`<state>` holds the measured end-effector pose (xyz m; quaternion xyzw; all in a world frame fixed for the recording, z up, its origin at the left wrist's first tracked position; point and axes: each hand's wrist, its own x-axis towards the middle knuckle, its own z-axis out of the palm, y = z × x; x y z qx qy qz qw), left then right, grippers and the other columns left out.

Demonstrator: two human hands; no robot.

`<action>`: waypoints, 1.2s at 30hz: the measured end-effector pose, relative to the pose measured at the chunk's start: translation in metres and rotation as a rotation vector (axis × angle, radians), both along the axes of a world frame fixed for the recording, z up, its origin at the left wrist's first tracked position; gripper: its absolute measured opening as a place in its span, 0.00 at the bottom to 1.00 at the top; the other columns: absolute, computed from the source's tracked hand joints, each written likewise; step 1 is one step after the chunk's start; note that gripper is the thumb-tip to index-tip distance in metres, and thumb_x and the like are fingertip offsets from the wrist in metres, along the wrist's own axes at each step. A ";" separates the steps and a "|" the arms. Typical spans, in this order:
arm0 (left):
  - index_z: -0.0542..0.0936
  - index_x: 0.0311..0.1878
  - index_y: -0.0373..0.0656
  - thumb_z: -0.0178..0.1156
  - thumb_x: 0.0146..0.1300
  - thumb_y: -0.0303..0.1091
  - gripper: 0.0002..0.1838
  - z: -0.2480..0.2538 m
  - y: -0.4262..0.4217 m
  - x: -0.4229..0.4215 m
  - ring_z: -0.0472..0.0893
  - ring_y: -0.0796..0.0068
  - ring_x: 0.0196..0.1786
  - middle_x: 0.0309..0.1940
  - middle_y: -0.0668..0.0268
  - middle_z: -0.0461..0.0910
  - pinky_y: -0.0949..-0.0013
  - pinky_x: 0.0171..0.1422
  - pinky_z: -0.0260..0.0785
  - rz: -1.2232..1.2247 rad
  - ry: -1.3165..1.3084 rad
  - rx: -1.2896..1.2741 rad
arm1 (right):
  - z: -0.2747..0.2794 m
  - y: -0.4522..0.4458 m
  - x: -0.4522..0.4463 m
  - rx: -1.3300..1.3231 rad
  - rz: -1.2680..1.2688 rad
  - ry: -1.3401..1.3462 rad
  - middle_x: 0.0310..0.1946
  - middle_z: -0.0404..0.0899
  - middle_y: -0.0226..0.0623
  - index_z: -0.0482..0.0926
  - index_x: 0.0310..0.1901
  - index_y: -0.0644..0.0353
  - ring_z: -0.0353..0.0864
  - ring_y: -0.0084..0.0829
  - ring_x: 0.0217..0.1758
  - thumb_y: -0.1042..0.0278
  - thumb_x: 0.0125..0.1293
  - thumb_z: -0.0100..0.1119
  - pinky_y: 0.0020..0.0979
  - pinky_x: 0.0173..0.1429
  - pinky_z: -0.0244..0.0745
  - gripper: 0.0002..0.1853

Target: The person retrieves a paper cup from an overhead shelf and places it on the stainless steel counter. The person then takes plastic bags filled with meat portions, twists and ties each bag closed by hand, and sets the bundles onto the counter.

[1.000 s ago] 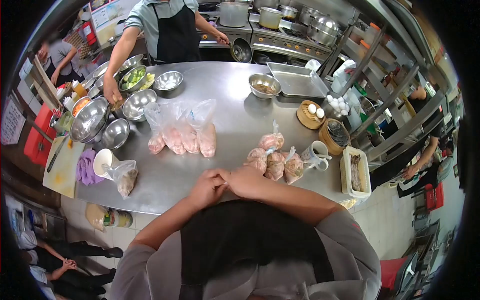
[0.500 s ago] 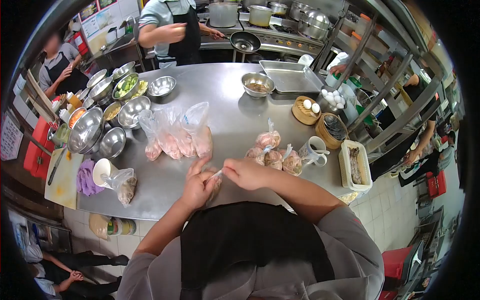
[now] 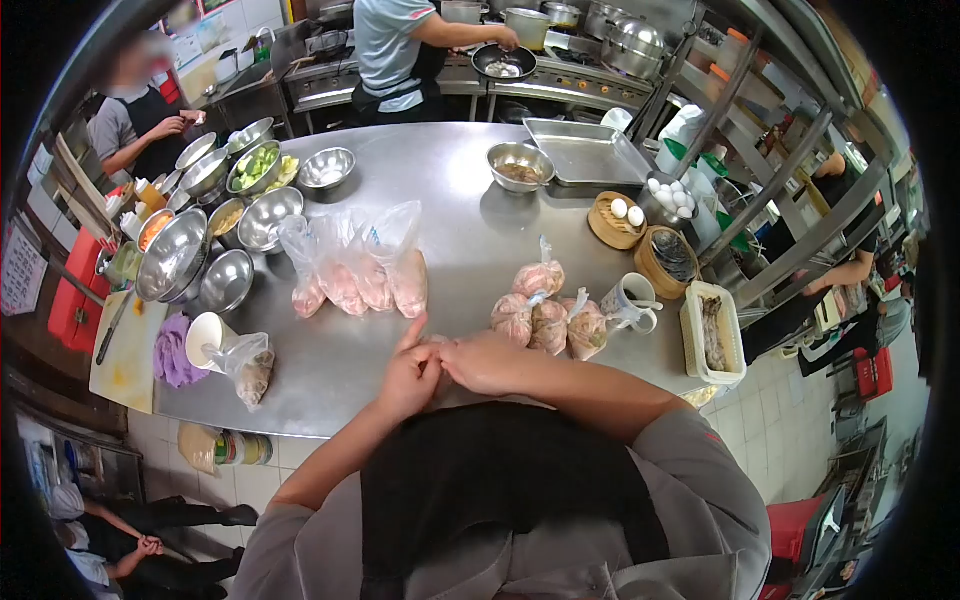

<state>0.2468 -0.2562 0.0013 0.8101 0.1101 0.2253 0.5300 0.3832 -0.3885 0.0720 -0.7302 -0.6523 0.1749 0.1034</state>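
My left hand (image 3: 408, 378) and my right hand (image 3: 480, 362) meet at the near edge of the steel table (image 3: 460, 260). Their fingers are pinched together on a plastic bag (image 3: 440, 392), mostly hidden beneath them. Beyond my left hand lie several open clear bags of pink meat (image 3: 375, 285). Just past my right hand sit several knotted bags of meat (image 3: 548, 325), beside a white mug (image 3: 632, 300). A bag with greyish contents (image 3: 254, 375) leans against a white tub (image 3: 207, 340) at the left.
Metal bowls (image 3: 225, 280) crowd the left side. A cutting board (image 3: 125, 360) holds a knife. At the right are a metal tray (image 3: 590, 150), steamer baskets (image 3: 612, 220) and a white basket (image 3: 712, 335). A co-worker (image 3: 395, 60) stands at the stove with a pan (image 3: 503, 63).
My hands were together, moved slightly apart with the bag's twisted top between them, and have come together again. The co-worker has turned to the stove and now reaches over the pan.
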 end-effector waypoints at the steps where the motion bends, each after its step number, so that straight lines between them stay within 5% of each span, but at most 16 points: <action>1: 0.87 0.47 0.41 0.64 0.65 0.28 0.09 0.000 0.001 -0.002 0.68 0.56 0.75 0.69 0.46 0.71 0.60 0.74 0.64 -0.040 -0.033 0.081 | 0.006 -0.001 0.004 0.042 0.033 -0.049 0.36 0.84 0.47 0.80 0.43 0.60 0.85 0.51 0.44 0.60 0.72 0.49 0.52 0.49 0.78 0.13; 4: 0.87 0.45 0.42 0.67 0.60 0.29 0.10 0.009 -0.002 -0.005 0.72 0.54 0.71 0.66 0.46 0.74 0.58 0.69 0.69 -0.055 0.076 0.273 | 0.010 -0.001 0.012 0.140 0.143 -0.137 0.36 0.82 0.43 0.80 0.40 0.57 0.84 0.48 0.46 0.63 0.69 0.53 0.49 0.51 0.78 0.09; 8: 0.86 0.43 0.42 0.69 0.57 0.28 0.10 -0.001 0.005 -0.003 0.74 0.54 0.68 0.64 0.48 0.73 0.58 0.66 0.72 -0.121 0.055 0.211 | 0.001 0.006 0.017 0.320 0.309 -0.150 0.37 0.83 0.42 0.80 0.40 0.58 0.84 0.47 0.43 0.63 0.68 0.58 0.47 0.47 0.78 0.08; 13: 0.85 0.40 0.41 0.70 0.55 0.26 0.08 -0.013 0.007 -0.008 0.74 0.54 0.68 0.65 0.50 0.73 0.60 0.64 0.73 -0.144 0.059 -0.065 | -0.010 0.007 0.007 0.281 0.103 0.117 0.36 0.82 0.43 0.79 0.34 0.57 0.83 0.50 0.42 0.64 0.63 0.61 0.49 0.46 0.77 0.07; 23: 0.78 0.46 0.38 0.67 0.57 0.26 0.14 0.005 0.003 -0.011 0.76 0.48 0.65 0.61 0.44 0.76 0.57 0.64 0.73 -0.030 0.088 0.288 | -0.027 0.010 -0.007 0.323 -0.113 0.394 0.33 0.83 0.47 0.79 0.36 0.57 0.82 0.54 0.38 0.64 0.66 0.62 0.48 0.42 0.76 0.07; 30: 0.79 0.45 0.39 0.66 0.60 0.27 0.11 0.019 0.013 -0.018 0.77 0.48 0.64 0.62 0.48 0.76 0.57 0.64 0.72 -0.111 0.076 0.304 | -0.041 0.012 0.005 0.148 -0.225 0.777 0.27 0.81 0.32 0.82 0.40 0.61 0.81 0.24 0.30 0.66 0.71 0.61 0.32 0.36 0.77 0.08; 36: 0.78 0.45 0.39 0.64 0.64 0.25 0.08 0.005 0.005 -0.021 0.78 0.51 0.63 0.64 0.49 0.75 0.58 0.63 0.72 -0.013 0.010 0.179 | -0.030 0.017 0.012 -0.137 -0.417 1.158 0.27 0.80 0.31 0.80 0.44 0.62 0.81 0.24 0.28 0.63 0.73 0.58 0.26 0.30 0.72 0.11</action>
